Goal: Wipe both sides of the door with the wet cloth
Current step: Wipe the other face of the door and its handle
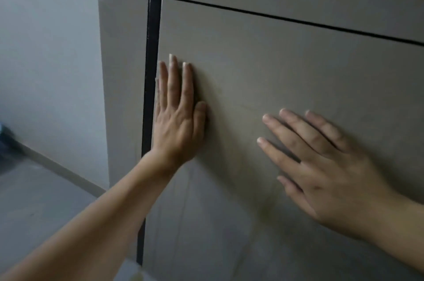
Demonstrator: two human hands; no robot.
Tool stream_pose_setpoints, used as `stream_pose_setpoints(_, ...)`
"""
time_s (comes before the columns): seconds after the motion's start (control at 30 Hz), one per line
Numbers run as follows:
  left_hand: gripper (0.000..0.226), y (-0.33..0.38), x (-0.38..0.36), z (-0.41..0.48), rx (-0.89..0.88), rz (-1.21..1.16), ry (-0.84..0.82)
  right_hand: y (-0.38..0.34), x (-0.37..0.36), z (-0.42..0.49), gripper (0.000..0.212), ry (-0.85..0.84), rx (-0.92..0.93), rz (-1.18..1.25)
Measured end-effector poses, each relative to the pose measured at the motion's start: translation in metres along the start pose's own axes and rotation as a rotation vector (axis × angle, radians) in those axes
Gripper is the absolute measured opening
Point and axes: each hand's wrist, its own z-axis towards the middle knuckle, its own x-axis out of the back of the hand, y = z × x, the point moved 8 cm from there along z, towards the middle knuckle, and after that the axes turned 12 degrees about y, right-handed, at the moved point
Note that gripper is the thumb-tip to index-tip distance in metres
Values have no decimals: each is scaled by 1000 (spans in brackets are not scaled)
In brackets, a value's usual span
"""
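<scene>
A grey-brown cabinet door (pixel 286 69) fills most of the view, its face streaked with faint vertical marks low down. My left hand (pixel 179 117) lies flat against the door close to its left edge, fingers straight and pointing up. My right hand (pixel 325 166) presses flat on the door further right and lower, fingers spread and pointing up-left. Neither hand holds anything. No cloth is in view.
A black vertical gap (pixel 150 97) runs along the door's left edge, with a narrow grey side panel (pixel 121 74) beyond it. A dark horizontal seam (pixel 298 21) separates the door from the upper panels. A pale wall (pixel 46 51) and grey floor (pixel 34 200) lie at the left.
</scene>
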Motion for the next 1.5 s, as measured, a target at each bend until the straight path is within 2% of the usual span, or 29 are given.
stream_pose_setpoints(0.07,67,17,-2,32,-15,-30,29,9,5,4,60,15,-42,2)
stream_pose_setpoints(0.2,64,112,-16,29,-305,-85,-43,42,27,-2,56,72,-129,-28)
stream_pose_setpoints(0.3,64,142,-18,9,-427,-61,-103,53,39,-16,56,81,-146,-42)
stream_pose_setpoints(0.37,65,121,-10,19,-391,-18,-72,53,42,-22,60,68,-138,-47)
stream_pose_setpoints(0.47,68,58,1,38,-176,83,-24,50,39,-23,62,44,-142,-34)
stream_pose_setpoints(0.53,69,50,0,38,-110,80,-25,44,35,-23,62,38,-136,-15)
stream_pose_setpoints(0.67,65,130,-22,-3,-329,-20,-79,39,31,-23,58,66,-116,-10)
stream_pose_setpoints(0.73,64,142,-25,-31,-353,-5,-108,36,31,-23,58,80,-110,-14)
stream_pose_setpoints(0.83,65,74,-13,-50,-221,91,-117,19,23,-16,62,66,-81,-1)
stream_pose_setpoints(0.93,67,-36,7,-57,61,184,-84,-14,-2,-1,65,19,-40,36)
stream_pose_setpoints(1.0,68,-65,11,-65,202,166,-61,-37,-19,9,65,-7,-8,70)
stream_pose_setpoints(1.07,68,-39,-2,-80,163,89,-83,-58,-34,16,64,-19,17,89)
stream_pose_setpoints(1.13,65,4,-16,-111,-1,36,-127,-75,-42,20,64,-13,35,95)
stream_pose_setpoints(1.2,63,8,-17,-137,-59,28,-132,-87,-49,24,65,-16,52,89)
stream_pose_setpoints(1.27,63,-39,-8,-139,27,65,-101,-95,-54,28,66,-24,62,86)
stream_pose_setpoints(1.4,67,-164,19,-132,413,134,0,-116,-66,36,67,-29,77,97)
stream_pose_setpoints(1.43,68,-167,19,-134,432,105,8,-122,-68,37,67,-26,87,99)
stream_pose_setpoints(1.5,68,-138,7,-146,309,44,-22,-131,-73,39,66,-24,102,104)
